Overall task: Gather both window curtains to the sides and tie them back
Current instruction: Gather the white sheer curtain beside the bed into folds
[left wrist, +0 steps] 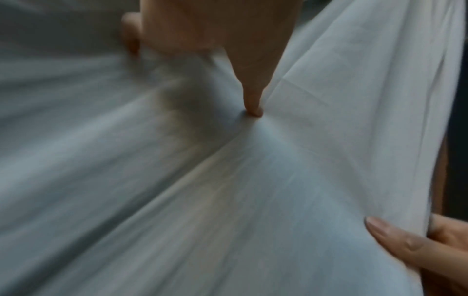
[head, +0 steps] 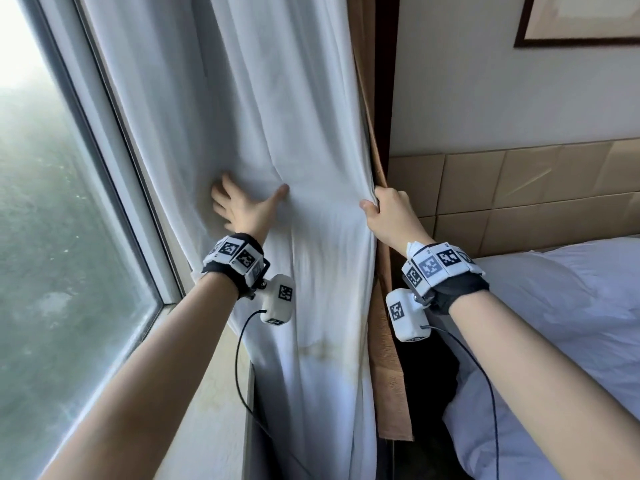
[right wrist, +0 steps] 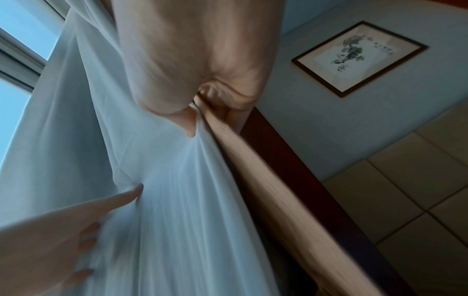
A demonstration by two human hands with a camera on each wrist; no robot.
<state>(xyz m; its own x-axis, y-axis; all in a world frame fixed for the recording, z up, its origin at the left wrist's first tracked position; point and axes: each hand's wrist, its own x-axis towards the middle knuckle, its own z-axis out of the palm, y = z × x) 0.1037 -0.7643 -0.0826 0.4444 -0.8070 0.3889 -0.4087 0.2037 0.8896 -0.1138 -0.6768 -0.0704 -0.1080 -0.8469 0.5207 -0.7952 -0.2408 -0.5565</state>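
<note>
A white curtain (head: pixel 242 98) hangs beside the window, with a tan outer curtain (head: pixel 388 358) behind its right edge. My left hand (head: pixel 242 206) lies spread on the white cloth, fingers straight, the thumb (left wrist: pixel 252 96) pressing a dent into the white curtain (left wrist: pixel 177 190). My right hand (head: pixel 384 209) grips the right edge of the white curtain (right wrist: pixel 177 180) together with the tan curtain (right wrist: pixel 266 170), thumb on the white side and fingers curled behind. The left hand's fingers (right wrist: pixel 83 230) show low in the right wrist view.
The window (head: pixel 52 237) with its pale frame (head: pixel 114 161) fills the left. A bed (head: pixel 554 323) with white linen and a tan padded headboard (head: pixel 519 192) stands right. A dark wooden post (head: pixel 386 81) runs behind the curtains. A framed picture (right wrist: pixel 359 58) hangs on the wall.
</note>
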